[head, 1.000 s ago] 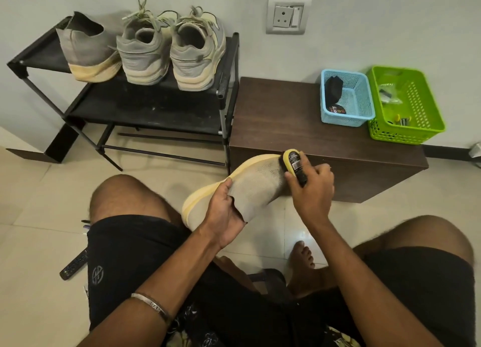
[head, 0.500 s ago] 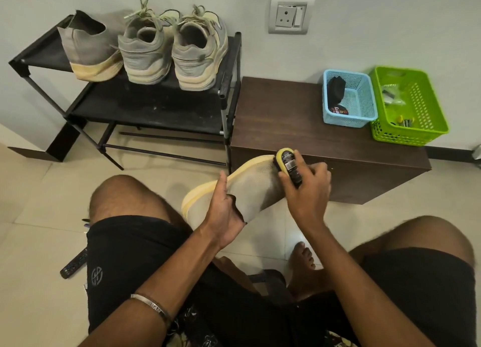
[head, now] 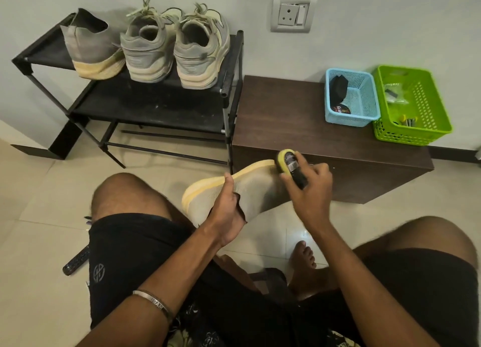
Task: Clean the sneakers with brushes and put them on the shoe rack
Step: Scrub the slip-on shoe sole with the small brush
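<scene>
I hold a grey knit sneaker (head: 256, 190) with a pale yellow sole on its side above my lap. My left hand (head: 229, 211) grips it at the collar, fingers inside the opening. My right hand (head: 309, 193) grips a yellow and black brush (head: 290, 164) pressed against the sneaker's toe end. On the black shoe rack (head: 145, 104) at the upper left stand the matching grey sneaker (head: 91, 47) and two grey laced sneakers (head: 174, 49).
A dark brown low cabinet (head: 299, 127) stands right of the rack, with a blue basket (head: 351, 99) and a green basket (head: 411, 104) on top. A black remote-like object (head: 76, 260) lies on the tiled floor by my left thigh. My bare foot (head: 303, 258) rests below.
My right hand and the brush shifted slightly back and forth along the sneaker's toe end. My left hand kept its grip on the sneaker.
</scene>
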